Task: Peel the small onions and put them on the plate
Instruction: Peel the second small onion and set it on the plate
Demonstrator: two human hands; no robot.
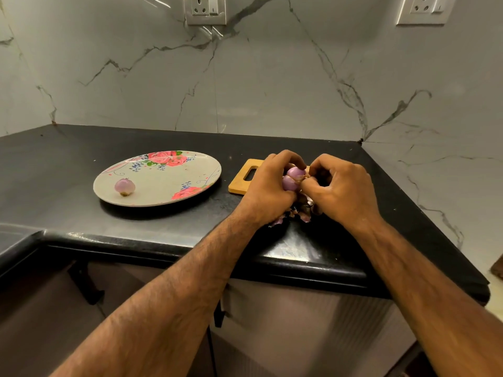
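Currently held: a small onion (293, 177) sat between both hands, raised just above the wooden cutting board (239, 183).
Left hand: the left hand (268, 183) was curled round the onion from the left, fingers arched over its top; the thumb was hidden.
Right hand: the right hand (343, 189) was closed narrowly, its fingertips pinching at the onion's right end.
Long axis: it seemed to run roughly left to right, with the brownish tufted end toward the right hand.
Way to the plate: the flowered plate (168, 180) lay to the left of the hands on the black counter (68, 170), its right rim near the board's handle end.
Nearer hand: the left, which also carried most of the onion, so it looked the likelier one to set it down.
Look of the held onion: two glossy, pale purple lobes pressed together, mostly bare; a scrap of dry skin appeared to cling at the right end.
Already on the plate: one peeled onion (124, 186), near the left front rim.
Skins: loose purple-brown skins (304, 216) lay under the hands, near the counter's front edge.
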